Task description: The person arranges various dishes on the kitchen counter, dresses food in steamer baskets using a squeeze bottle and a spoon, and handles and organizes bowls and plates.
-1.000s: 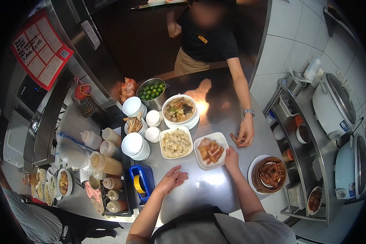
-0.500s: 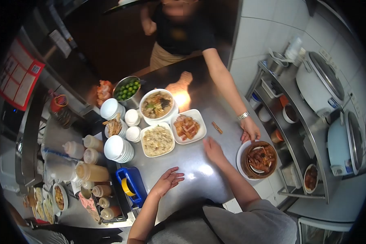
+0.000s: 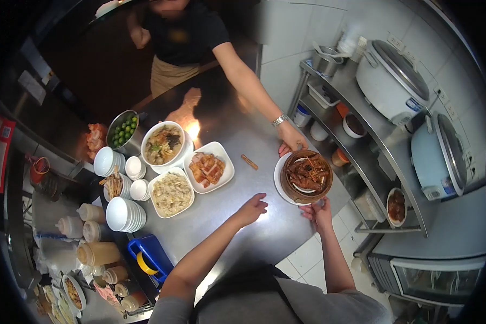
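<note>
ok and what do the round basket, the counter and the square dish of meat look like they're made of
Round basket: likely bamboo or wood, from its woody brown wall; finish fairly dull. Counter: metal, probably stainless steel, grey with blurred bright reflections. Square dish: smooth, glossy white; ceramic or melamine, the look leaves it open.

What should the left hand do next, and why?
Perhaps move the left hand toward the plate under the basket to help steady it: that hand looks empty and is close by, while the right hand is at the near edge and another person's hand at the far side.
</note>
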{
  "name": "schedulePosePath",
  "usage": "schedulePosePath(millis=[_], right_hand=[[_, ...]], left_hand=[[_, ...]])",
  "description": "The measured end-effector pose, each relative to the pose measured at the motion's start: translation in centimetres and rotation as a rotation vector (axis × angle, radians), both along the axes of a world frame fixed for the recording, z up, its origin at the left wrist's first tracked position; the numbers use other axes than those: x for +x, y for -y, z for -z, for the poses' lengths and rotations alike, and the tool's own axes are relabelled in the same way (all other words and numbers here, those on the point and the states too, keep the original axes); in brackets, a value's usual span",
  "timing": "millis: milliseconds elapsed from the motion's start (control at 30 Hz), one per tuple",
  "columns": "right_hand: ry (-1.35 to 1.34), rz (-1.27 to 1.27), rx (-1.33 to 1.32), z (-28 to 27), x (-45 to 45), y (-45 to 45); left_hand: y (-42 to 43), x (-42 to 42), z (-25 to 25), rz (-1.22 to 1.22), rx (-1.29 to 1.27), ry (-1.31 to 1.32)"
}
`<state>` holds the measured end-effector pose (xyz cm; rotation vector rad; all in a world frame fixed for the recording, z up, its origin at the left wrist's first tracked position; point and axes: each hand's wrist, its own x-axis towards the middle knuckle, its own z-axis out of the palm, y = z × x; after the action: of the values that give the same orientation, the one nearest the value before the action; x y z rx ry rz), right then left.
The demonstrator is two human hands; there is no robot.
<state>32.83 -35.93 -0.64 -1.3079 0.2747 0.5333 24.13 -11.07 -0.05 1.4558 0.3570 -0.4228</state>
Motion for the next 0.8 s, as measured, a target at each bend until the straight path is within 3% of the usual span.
schedulePosePath(millis=[233,367,467,533,600,667,800], right_hand=[[0.081,-0.068,-0.005,0.8,7.7,-8.5],[0.112,-0.126,0.068,1.7,11.6,-15.3],[0.190,-0.255,-0.052,2.6,13.3,-19.5],[0.440,-0.585,-0.554,1.2,13.0,-21.3],[1.089,-0.714,-0.854,1.8,10.7,-21.8],[1.194,-0.796,-0.985,-0.9,7.4,-22.1],[1.220,-0.637,-0.863,-2.7,6.4,-25.0]], left_hand=[[-3.2,-1.0,-3.5,0.015,0.091,-0.020],[-5.5,-4.0,-3.0,-0.046,0.039,0.019],[-6.1,-6.8,-2.9,-0.051,0.117,0.040],[-5.9,-9.0,-3.7,-0.112,0.071,0.027],[-5.7,-11.5,-3.9,-0.169,0.000,0.029],[-5.3,-14.1,-4.7,-0.224,-0.042,0.030],[-4.0,-19.0,-4.4,-0.299,-0.076,0.011]])
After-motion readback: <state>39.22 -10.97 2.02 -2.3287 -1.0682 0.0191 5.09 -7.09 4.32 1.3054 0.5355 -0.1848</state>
